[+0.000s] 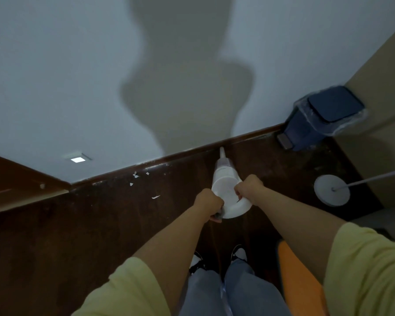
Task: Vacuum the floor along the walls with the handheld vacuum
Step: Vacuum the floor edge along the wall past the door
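Head view: vacuum [226, 190] nozzle toward baseboard [180, 156]

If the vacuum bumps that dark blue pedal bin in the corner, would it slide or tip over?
The dark blue plastic pedal bin looks light, so a nudge would probably slide it on the smooth dark wooden floor. It seems to stand close to the white wall, which should limit tipping backward. Its clear liner looks floppy and may snag the nozzle.

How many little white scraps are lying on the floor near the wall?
4 that I can make out: two scraps by the baseboard, one just below them, and one farther out, left of the vacuum. Smaller specks may be hidden in the dim light.
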`<state>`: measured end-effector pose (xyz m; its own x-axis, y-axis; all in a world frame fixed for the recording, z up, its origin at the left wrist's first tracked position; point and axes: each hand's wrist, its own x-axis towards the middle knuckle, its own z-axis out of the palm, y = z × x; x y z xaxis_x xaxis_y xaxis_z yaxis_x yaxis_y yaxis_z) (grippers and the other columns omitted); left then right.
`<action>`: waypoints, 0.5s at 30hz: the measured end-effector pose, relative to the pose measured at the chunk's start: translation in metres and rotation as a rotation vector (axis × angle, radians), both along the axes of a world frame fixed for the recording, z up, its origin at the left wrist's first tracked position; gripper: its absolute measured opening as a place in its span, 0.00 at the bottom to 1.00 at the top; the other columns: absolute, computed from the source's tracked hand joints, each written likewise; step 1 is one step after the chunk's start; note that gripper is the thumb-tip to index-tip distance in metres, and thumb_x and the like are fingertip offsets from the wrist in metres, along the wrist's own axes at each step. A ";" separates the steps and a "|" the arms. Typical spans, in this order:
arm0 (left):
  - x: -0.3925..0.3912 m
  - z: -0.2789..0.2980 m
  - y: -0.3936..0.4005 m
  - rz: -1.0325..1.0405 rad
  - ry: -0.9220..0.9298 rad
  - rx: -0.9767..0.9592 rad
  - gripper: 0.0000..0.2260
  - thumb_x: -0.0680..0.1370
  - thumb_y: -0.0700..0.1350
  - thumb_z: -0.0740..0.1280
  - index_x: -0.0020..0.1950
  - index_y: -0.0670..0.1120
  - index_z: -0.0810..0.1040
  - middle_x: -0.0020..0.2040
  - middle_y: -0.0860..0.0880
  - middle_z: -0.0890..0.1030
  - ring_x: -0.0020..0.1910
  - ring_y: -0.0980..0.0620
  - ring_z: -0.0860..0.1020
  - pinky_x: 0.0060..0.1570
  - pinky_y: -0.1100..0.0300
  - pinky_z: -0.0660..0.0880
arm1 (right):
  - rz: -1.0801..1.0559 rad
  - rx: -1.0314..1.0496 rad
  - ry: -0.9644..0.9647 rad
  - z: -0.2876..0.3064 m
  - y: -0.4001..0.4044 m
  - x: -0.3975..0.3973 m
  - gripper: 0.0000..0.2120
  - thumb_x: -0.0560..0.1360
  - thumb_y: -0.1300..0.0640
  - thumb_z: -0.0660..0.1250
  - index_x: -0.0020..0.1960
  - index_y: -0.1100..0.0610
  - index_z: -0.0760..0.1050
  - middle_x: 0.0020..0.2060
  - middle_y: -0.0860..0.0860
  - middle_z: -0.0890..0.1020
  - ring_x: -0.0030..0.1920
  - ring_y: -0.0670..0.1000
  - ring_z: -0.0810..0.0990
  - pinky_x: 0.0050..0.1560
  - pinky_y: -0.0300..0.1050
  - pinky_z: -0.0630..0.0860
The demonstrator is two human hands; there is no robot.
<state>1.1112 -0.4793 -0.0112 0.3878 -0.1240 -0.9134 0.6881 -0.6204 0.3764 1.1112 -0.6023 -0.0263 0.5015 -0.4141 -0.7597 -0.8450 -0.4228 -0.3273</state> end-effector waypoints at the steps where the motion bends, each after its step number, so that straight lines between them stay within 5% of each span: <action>1: 0.000 0.000 0.002 -0.007 0.000 0.004 0.19 0.79 0.33 0.61 0.69 0.37 0.65 0.64 0.35 0.71 0.58 0.37 0.78 0.43 0.51 0.79 | 0.005 0.000 -0.003 0.000 0.002 0.000 0.18 0.77 0.62 0.64 0.65 0.63 0.68 0.59 0.60 0.76 0.59 0.57 0.77 0.49 0.44 0.73; 7: -0.002 0.003 0.021 -0.019 -0.003 0.025 0.18 0.79 0.34 0.62 0.68 0.37 0.66 0.63 0.36 0.73 0.58 0.38 0.78 0.49 0.50 0.79 | 0.053 0.027 -0.013 0.003 0.019 -0.001 0.17 0.77 0.62 0.64 0.64 0.62 0.68 0.59 0.60 0.76 0.59 0.57 0.77 0.54 0.46 0.75; 10: -0.003 0.005 0.032 -0.016 -0.015 0.039 0.18 0.79 0.34 0.61 0.68 0.36 0.66 0.63 0.35 0.73 0.56 0.37 0.79 0.43 0.52 0.79 | 0.057 0.027 -0.015 0.004 0.032 -0.001 0.17 0.77 0.61 0.64 0.65 0.62 0.68 0.59 0.60 0.76 0.59 0.57 0.77 0.55 0.47 0.75; 15: -0.004 0.002 0.049 -0.024 -0.071 0.059 0.19 0.79 0.35 0.61 0.69 0.35 0.64 0.62 0.35 0.73 0.33 0.46 0.77 0.43 0.54 0.79 | 0.075 0.030 -0.006 0.007 0.048 0.000 0.18 0.77 0.61 0.64 0.66 0.62 0.68 0.60 0.60 0.76 0.60 0.57 0.76 0.56 0.46 0.75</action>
<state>1.1071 -0.4308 -0.0094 0.4497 -0.0808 -0.8895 0.6458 -0.6586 0.3863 1.1111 -0.5543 -0.0195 0.5349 -0.3524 -0.7679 -0.8092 -0.4751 -0.3456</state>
